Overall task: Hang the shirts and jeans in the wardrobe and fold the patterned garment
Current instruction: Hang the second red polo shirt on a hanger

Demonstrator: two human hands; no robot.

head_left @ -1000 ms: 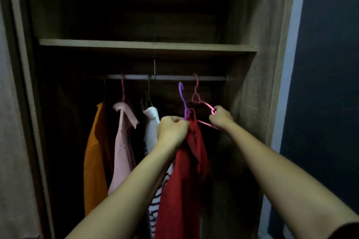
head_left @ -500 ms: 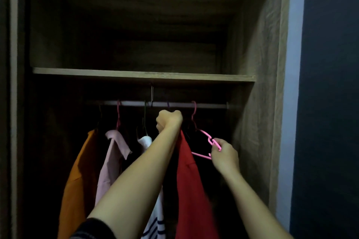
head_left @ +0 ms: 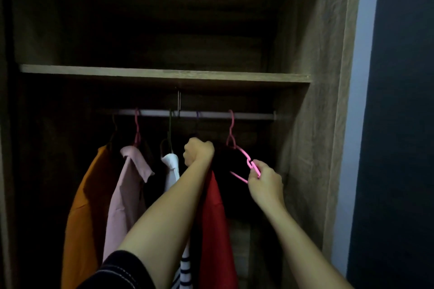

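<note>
A metal rail (head_left: 249,115) runs across the dim wardrobe under a wooden shelf (head_left: 164,74). My left hand (head_left: 198,151) is closed around the top of a red shirt (head_left: 217,230), whose purple hanger hook (head_left: 197,115) sits on the rail. My right hand (head_left: 264,182) pinches the end of an empty pink hanger (head_left: 244,159) that hangs from the rail to the right. To the left hang an orange shirt (head_left: 84,218), a pale pink shirt (head_left: 128,197) and a white, striped shirt (head_left: 172,169).
The wardrobe's right side wall (head_left: 314,124) stands close to the pink hanger. A pale door frame (head_left: 357,124) and a dark blue wall (head_left: 404,124) lie further right. The space above the shelf is dark.
My left hand has lifted the red shirt's hanger up onto the rail. My right hand has slid down with the pink hanger's end. The view has tilted upward.
</note>
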